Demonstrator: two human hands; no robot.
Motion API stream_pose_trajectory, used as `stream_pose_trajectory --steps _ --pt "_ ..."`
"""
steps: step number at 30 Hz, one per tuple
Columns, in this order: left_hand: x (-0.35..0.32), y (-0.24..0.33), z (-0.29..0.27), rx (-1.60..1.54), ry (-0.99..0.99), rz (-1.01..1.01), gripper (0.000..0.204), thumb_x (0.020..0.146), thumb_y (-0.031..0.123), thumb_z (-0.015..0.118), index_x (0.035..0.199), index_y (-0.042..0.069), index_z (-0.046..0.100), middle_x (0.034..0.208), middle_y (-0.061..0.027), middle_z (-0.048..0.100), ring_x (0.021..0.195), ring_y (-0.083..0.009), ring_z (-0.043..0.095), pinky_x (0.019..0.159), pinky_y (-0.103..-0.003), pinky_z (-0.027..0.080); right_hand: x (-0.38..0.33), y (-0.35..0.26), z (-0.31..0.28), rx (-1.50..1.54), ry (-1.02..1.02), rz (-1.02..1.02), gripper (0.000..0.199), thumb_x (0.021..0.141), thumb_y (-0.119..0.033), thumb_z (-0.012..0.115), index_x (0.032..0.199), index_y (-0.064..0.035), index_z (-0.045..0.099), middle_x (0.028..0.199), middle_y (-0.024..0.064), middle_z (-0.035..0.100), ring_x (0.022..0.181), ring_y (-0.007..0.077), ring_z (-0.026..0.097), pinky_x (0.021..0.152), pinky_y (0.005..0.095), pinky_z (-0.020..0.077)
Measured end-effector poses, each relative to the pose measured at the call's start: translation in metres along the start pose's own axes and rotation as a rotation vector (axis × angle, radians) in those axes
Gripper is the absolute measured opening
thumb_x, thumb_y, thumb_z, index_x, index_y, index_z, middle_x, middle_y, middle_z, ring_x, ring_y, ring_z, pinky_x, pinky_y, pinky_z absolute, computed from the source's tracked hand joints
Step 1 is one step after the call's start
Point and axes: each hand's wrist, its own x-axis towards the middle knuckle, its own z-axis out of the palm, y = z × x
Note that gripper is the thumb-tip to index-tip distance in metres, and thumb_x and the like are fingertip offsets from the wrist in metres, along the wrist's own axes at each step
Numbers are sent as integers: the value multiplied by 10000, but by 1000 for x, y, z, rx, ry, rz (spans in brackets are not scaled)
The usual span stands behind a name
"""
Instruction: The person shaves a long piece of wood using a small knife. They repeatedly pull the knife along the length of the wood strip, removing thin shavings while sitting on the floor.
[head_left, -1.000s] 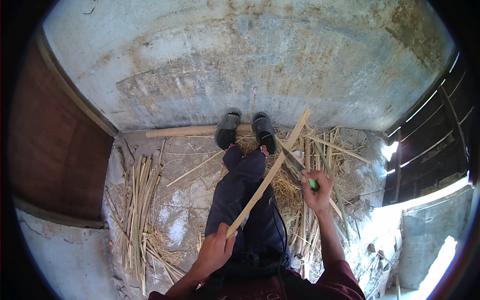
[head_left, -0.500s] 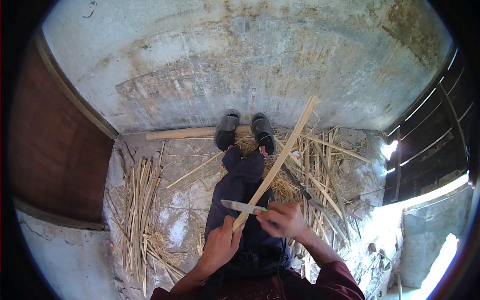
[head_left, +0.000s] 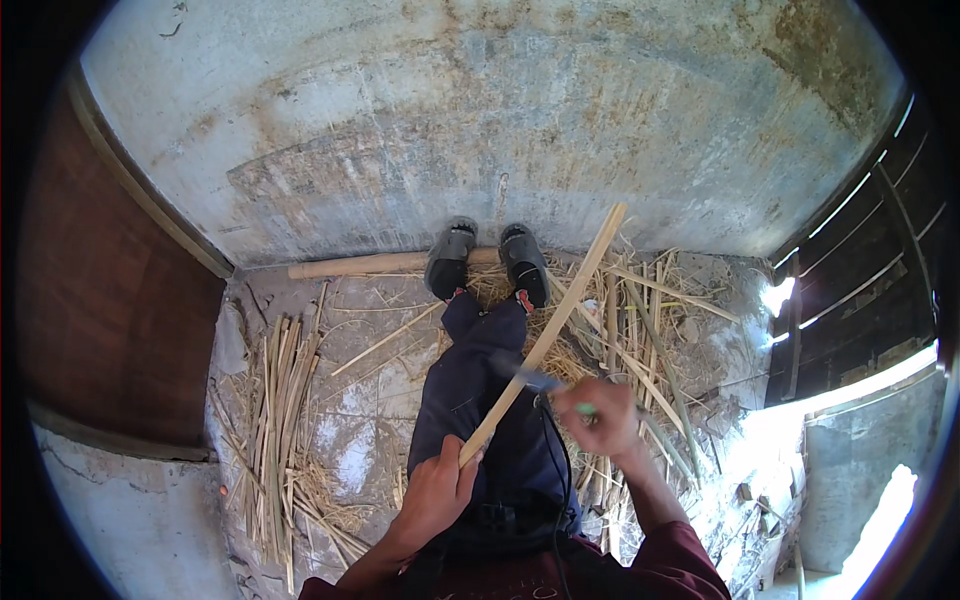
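Strip slants over the legs, near end gripped in the left hand. Right hand clutches a knife, blurred blade crossing the strip. If it snags and skips, a leg could get nicked.

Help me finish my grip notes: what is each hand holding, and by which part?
The left hand holds a wooden strip by its near end. The right hand holds a knife by its green handle.

Pale tan strip, long, narrow, slanting lower left to upper right, green-handled knife, motion-blurred, crosswise at strip's lower half, contact unclear, handle end right of strip
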Motion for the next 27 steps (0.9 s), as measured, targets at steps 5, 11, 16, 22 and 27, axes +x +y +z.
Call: stream_pose_trajectory --steps 5,11,16,22,27 --pt "6 10 -1 1 37 68 236 1099 192 634 1059 -2 505 747 -291 675 707 -538 680 595 -620 515 -11 -36 23 -175 -257 -99 127 878 -158 819 996 -171 775 700 -2 574 471 194 588 427 353 454" --pt "-2 5 -2 8 32 77 233 1098 194 635 1067 -1 511 736 -285 675 700 -534 681 601 -619 516 3 -14 9 -193 -150 -70 78 863 -98 817 917 -126 768 673 15 578 470 185 584 427 350 443" --pt "-7 7 -3 -34 -27 24 222 1100 196 629 1080 4 519 756 -293 677 730 -543 679 624 -618 506 7 13 -16 -203 -14 45 99 863 -42 810 893 -84 726 691 54 649 496 209 613 448 368 442" --pt "-14 0 -2 -6 -46 37 227 1103 211 628 1085 12 520 749 -283 680 728 -536 686 613 -603 518 12 43 -39 -248 88 98 78 909 -21 787 925 -31 711 746 113 708 571 242 687 512 360 498" --pt "-14 -5 -1 13 -72 34 236 1101 218 632 1083 18 507 755 -285 684 741 -535 693 611 -598 529 16 51 -58 -293 75 121 74 937 -38 768 944 -23 696 768 118 703 625 237 682 572 362 498"
